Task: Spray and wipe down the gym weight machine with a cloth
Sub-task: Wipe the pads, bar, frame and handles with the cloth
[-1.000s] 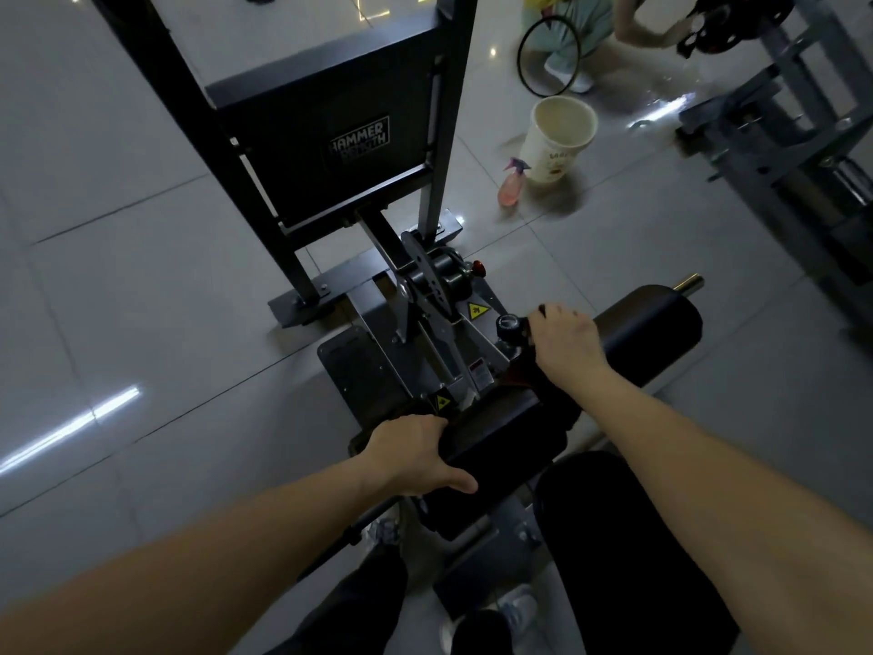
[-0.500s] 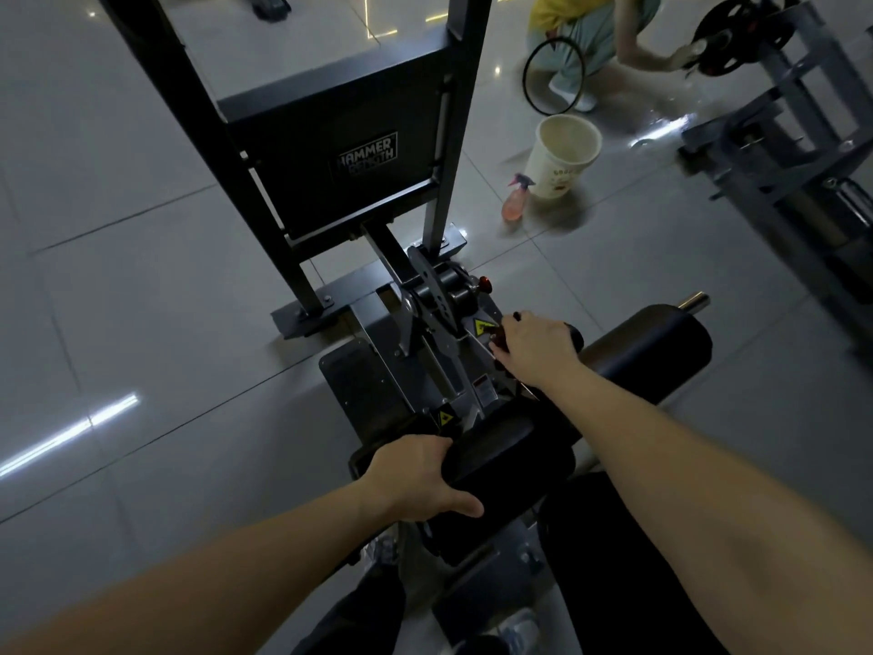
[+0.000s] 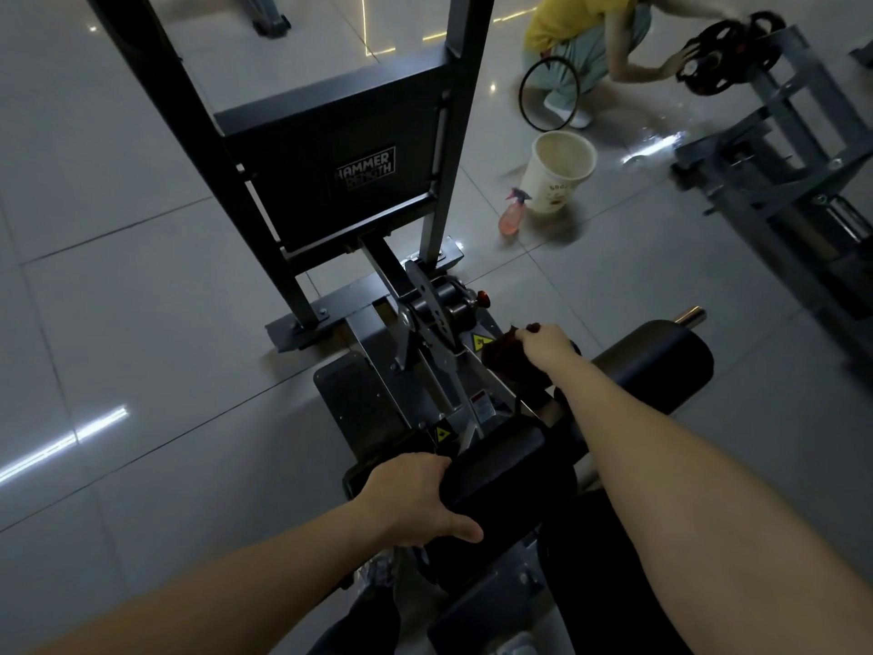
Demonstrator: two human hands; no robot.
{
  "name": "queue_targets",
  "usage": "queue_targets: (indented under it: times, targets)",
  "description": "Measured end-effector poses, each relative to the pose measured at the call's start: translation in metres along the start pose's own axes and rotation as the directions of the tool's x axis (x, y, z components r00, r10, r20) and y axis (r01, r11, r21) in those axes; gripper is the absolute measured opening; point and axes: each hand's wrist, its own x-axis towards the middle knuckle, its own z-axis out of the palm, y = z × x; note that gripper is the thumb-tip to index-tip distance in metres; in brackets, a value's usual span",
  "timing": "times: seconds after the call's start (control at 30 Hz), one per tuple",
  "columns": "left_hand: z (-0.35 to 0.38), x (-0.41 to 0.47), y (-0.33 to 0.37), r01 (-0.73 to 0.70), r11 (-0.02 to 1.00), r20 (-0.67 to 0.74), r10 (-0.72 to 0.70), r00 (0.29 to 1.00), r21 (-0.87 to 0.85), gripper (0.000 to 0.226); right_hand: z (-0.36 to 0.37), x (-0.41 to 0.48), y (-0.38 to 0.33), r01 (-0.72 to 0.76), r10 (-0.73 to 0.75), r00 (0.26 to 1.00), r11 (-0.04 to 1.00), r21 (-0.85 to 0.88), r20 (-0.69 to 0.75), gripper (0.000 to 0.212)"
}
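The left hand (image 3: 415, 501) grips a pad (image 3: 512, 470); ahead of it, the right hand (image 3: 548, 346) holds a cloth (image 3: 503, 362) against the machine (image 3: 427, 319).

Floor (image 3: 118, 323) lies open left of the machine (image 3: 359, 191); bucket (image 3: 560, 182) and spray bottle (image 3: 512, 216) stand far right.

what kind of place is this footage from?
Almost certainly a gym floor: a black weight machine labelled Hammer Strength, weight plates on a grey rack at upper right, and a padded roller. Right hand holds a dark cloth on it; left hand grips a pad.
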Motion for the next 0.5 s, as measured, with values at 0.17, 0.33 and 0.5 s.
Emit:
queue_targets:
  times: [0.17,0.33,0.5]
  targets:
    - [0.001,-0.001,-0.002,0.000,1.000,-0.010,-0.001,1.000,-0.024,0.065,0.000,0.008,0.007,0.008,-0.067,0.983,0.948,-0.319,-0.174,0.038]
    - [0.001,-0.003,-0.002,-0.009,0.999,-0.024,0.008,1.000,-0.038,0.068,-0.021,0.001,0.008,0.039,-0.159,0.897,0.958,-0.284,-0.412,0.039]
    - [-0.023,0.004,0.002,0.019,0.996,0.048,-0.014,0.999,-0.092,0.086,-0.048,-0.039,-0.023,0.270,-0.294,0.853,0.956,-0.116,-0.432,0.044]
